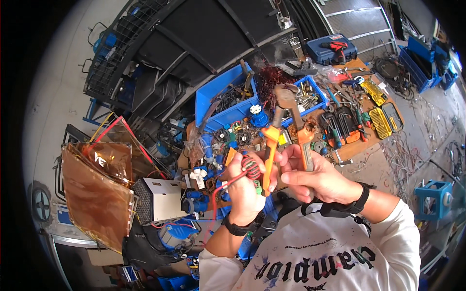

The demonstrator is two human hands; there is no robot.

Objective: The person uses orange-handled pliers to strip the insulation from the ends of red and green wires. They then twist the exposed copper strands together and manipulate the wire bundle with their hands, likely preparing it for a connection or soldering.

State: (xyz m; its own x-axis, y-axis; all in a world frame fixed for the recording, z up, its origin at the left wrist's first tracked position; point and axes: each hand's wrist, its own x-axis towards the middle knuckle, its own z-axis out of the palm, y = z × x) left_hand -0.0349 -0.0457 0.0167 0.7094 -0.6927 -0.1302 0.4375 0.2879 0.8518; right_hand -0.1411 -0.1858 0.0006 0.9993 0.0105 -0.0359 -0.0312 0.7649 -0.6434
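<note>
Large pincer-like pliers (286, 97) with orange handles and a worn, rusty metal head point away from me, their handles spread apart. My left hand (242, 194) is closed round a coil of red, black and green wire (251, 168) and also has the left handle against its fingers. From the coil a red lead runs down past my left wrist. My right hand (323, 179) grips the other handle between thumb and fingers. Between the jaws I cannot make out anything. Beyond my hands, small electrical parts (238, 133) lie scattered on the bench.
A blue crate (225, 104) of scrap and a blue tray (310, 92) of metal pieces stand behind the pliers. Hex keys, screwdrivers and a yellow bit case (381, 123) lie at right. A red drill (338, 47) rests on a blue toolbox (318, 51). Brown sheeting (94, 194) stands at left.
</note>
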